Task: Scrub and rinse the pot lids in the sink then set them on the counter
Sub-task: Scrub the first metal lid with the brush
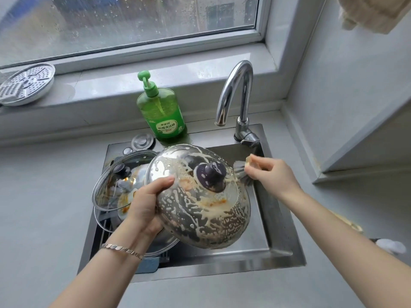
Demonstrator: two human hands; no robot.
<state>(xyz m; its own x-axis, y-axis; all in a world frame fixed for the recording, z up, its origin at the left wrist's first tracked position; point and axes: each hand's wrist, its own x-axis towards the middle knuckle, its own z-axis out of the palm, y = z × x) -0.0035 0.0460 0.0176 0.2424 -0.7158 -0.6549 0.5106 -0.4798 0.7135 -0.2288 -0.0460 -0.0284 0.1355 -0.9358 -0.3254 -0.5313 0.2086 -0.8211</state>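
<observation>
Over the middle of the stainless sink (222, 268), a domed steel pot lid (200, 216) is held tilted, its top facing up toward the camera and its lower edge dipping toward the sink's front. Streaks and beads of pale suds cover the lid, with orange food smears around its dark knob (211, 174). The left hand (145, 205) grips the lid at the rim on the sink's left side, thumb curled over the top surface and the fingers hidden beneath; a silver bracelet (122, 250) circles that wrist. The right hand (273, 172), over the sink's right part, pinches the pale handle of a scrubbing brush (241, 172) between curled fingers and thumb, and the grey bristles touch the lid's edge on that side. In the sink's left half a glass pot lid (111, 181) with a dark knob leans at an angle, its glass marked with orange residue, resting on steel cookware whose exact kind cannot be told. A round metal drain stopper (142, 141) lies on the sink's back rim. Just behind the sink's back edge stands a green pump bottle of dish soap (161, 112). At the sink's back right corner a chrome gooseneck faucet (239, 90) arches, its spout pointing down over the basin. Well behind the sink and to its left, a perforated steamer plate (26, 84) leans on the windowsill. Grey counter (44, 196) surrounds the sink on all sides.
</observation>
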